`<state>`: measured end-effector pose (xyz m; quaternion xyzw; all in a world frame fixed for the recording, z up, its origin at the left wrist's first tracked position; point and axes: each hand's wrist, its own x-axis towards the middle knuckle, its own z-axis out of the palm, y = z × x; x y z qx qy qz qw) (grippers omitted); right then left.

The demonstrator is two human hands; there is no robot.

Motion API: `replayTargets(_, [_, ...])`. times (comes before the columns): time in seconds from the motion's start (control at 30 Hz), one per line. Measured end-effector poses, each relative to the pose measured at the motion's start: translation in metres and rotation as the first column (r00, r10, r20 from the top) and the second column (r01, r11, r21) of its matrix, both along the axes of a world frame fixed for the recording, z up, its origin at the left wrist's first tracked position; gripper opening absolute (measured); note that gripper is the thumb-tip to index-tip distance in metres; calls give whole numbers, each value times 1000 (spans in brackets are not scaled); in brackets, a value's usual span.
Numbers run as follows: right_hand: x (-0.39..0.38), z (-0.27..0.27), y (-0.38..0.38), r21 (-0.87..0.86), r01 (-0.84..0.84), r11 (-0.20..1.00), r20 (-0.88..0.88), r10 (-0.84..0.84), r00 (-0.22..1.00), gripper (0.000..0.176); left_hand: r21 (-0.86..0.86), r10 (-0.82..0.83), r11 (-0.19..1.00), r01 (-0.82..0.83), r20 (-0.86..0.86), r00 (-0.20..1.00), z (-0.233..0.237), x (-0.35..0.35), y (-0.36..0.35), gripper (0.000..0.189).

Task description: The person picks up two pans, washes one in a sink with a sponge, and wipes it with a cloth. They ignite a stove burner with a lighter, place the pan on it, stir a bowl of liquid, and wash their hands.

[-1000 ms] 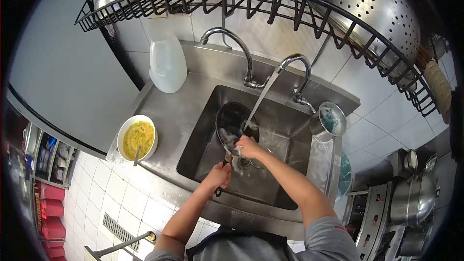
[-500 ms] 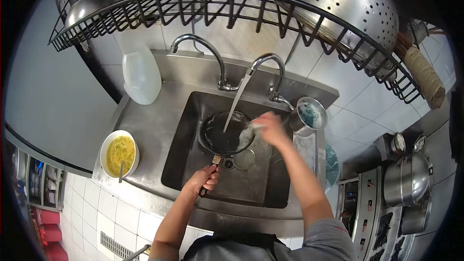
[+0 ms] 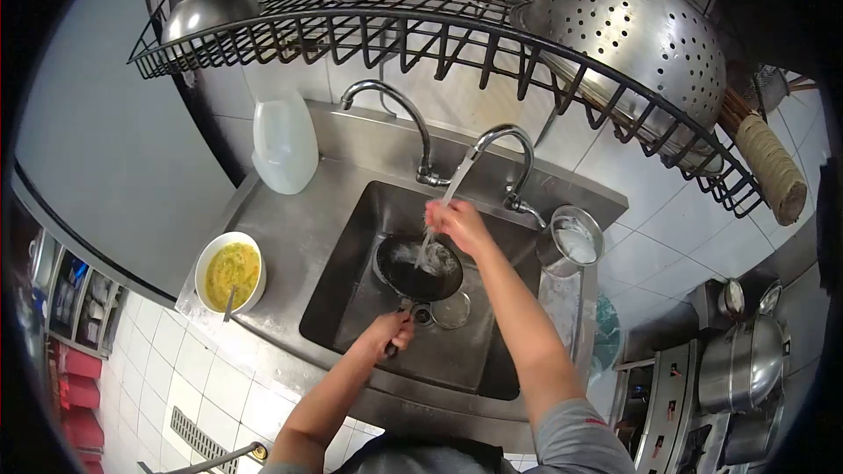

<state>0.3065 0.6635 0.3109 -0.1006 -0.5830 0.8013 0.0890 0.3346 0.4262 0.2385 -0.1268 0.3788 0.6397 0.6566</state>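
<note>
My left hand is wrapped round the handle of a black frying pan, which is held inside the steel sink. Whitish suds lie on the pan's inner surface. Water runs from the right tap down into the pan. Above the pan's far edge, my right hand touches the stream with its fingers curled; whether it holds anything is hidden. Right of the sink stands a metal pot with something white and foamy inside.
A white bowl of yellow food with a spoon sits left of the sink. Behind it stands a translucent plastic container. A black wire rack with a colander hangs overhead. Lidded pots stand at the right.
My right hand has moved left and up, from the pan's right rim into the water. The pan is tilted differently. White foamy material now shows in the metal pot, and the whole view has shifted.
</note>
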Motion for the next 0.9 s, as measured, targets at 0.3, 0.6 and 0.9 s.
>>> replayTargets(0.3, [-21,52,-3,-93,-314,945,243,327,913,29,132,488,728,-673,590,643,-48,-60,121,15])
replayTargets(0.6, [-9,91,19,256,-306,917,264,238,935,20,332,661,628,-704,249,708,21,-82,178,29])
replayTargets(0.9, [-23,91,0,307,-141,941,202,81,976,19,-5,664,637,-771,512,545,9,-101,176,15])
